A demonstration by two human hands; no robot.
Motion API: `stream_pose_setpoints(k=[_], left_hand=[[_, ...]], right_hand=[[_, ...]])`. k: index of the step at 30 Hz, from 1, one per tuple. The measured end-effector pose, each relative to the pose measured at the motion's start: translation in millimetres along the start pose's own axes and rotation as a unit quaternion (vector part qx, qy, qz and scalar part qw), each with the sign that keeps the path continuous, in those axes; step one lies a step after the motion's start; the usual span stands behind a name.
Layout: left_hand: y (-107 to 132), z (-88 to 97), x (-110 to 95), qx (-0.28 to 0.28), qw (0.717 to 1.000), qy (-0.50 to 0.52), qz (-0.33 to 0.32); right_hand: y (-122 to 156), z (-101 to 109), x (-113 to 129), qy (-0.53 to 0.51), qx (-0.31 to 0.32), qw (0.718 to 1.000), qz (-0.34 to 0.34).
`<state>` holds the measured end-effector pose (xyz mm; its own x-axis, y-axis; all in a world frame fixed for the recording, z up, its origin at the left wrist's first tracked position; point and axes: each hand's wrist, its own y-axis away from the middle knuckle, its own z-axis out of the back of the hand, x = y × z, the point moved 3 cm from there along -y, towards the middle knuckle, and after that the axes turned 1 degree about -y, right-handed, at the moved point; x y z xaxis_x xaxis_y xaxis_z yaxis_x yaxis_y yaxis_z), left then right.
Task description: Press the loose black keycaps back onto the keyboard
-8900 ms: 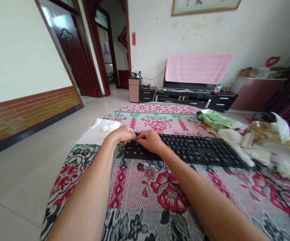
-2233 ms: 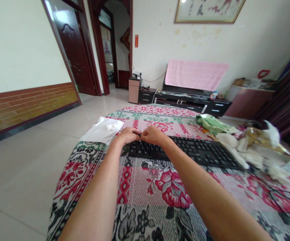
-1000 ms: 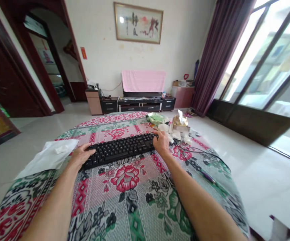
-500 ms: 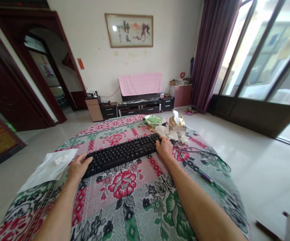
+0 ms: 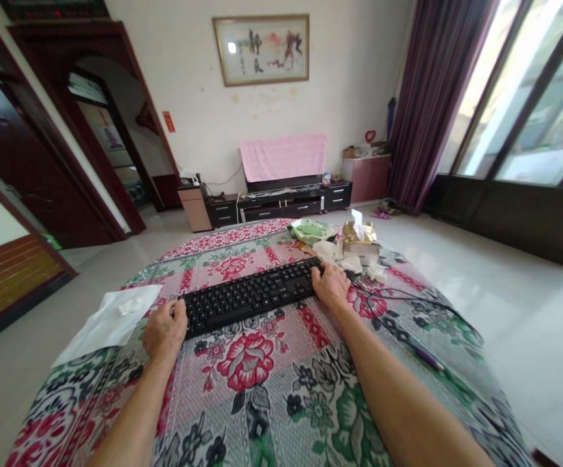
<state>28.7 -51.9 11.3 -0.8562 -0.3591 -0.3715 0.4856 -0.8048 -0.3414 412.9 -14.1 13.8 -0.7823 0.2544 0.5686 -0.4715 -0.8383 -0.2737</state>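
Observation:
A black keyboard (image 5: 255,293) lies slantwise on a round table under a floral cloth (image 5: 262,389). My left hand (image 5: 165,329) grips its near left end, fingers curled over the edge. My right hand (image 5: 331,286) holds the far right end, fingers bent round it. A black cable (image 5: 398,305) runs from the keyboard's right end across the cloth.
A white paper sheet with a crumpled tissue (image 5: 111,318) lies at the table's left edge. Behind the keyboard are a green packet (image 5: 311,231), a gold tissue box (image 5: 359,235) and loose tissues (image 5: 340,258). A purple pen (image 5: 425,355) lies right. A TV stand with a pink cloth (image 5: 284,157) is beyond.
Earlier both hands pinched at the keyboard's left keys. They have since parted to its two ends, and the view swung right. The left hand now curls at the left end.

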Motion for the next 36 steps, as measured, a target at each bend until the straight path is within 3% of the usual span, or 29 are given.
stream_pose_setpoints(k=[6, 14, 18, 21, 22, 23, 25, 27, 29, 32, 36], left_hand=[[-10.7, -4.3, -3.7, -0.008, 1.000, -0.013, 0.015], [-63.1, -22.8, -18.4, 0.022, 0.998, 0.054, 0.023], [-72.4, -31.0, -21.4, 0.048, 0.995, 0.089, 0.010], [-58.0, -28.3, -26.9, -0.005, 0.996, 0.076, -0.037], [-49.4, -23.4, -30.8, -0.067, 0.993, 0.071, -0.059], [-39.6, -18.6, -36.3, -0.116, 0.987, 0.071, -0.088], [-19.8, -12.3, -50.6, -0.140, 0.977, 0.079, -0.139], [-3.4, -9.7, -65.3, -0.099, 0.980, 0.086, -0.148], [9.0, -10.7, -79.0, -0.025, 0.987, 0.068, -0.142], [21.6, -14.4, -95.7, 0.087, 0.979, 0.070, -0.171], [28.4, -13.3, -104.9, 0.132, 0.973, 0.096, -0.161]], right_hand=[[-1.3, 4.8, 1.2, -0.004, 0.003, 1.000, -0.023], [-8.2, 21.1, -0.1, 0.050, 0.014, 0.998, -0.024], [-13.8, 24.1, -5.7, 0.064, 0.038, 0.996, -0.047], [-11.8, 24.6, -2.0, 0.059, 0.016, 0.998, 0.001], [-10.0, 23.9, 2.2, 0.052, 0.020, 0.998, 0.040], [-8.0, 22.5, 7.7, 0.043, 0.038, 0.995, 0.086], [-4.1, 17.9, 20.2, 0.027, 0.108, 0.978, 0.175], [-3.2, 13.2, 31.8, 0.022, 0.170, 0.955, 0.241], [-7.7, 8.5, 39.3, 0.029, 0.191, 0.943, 0.271], [-21.4, -1.8, 40.0, 0.067, 0.201, 0.944, 0.253], [-33.6, -14.3, 34.5, 0.111, 0.223, 0.939, 0.237]])
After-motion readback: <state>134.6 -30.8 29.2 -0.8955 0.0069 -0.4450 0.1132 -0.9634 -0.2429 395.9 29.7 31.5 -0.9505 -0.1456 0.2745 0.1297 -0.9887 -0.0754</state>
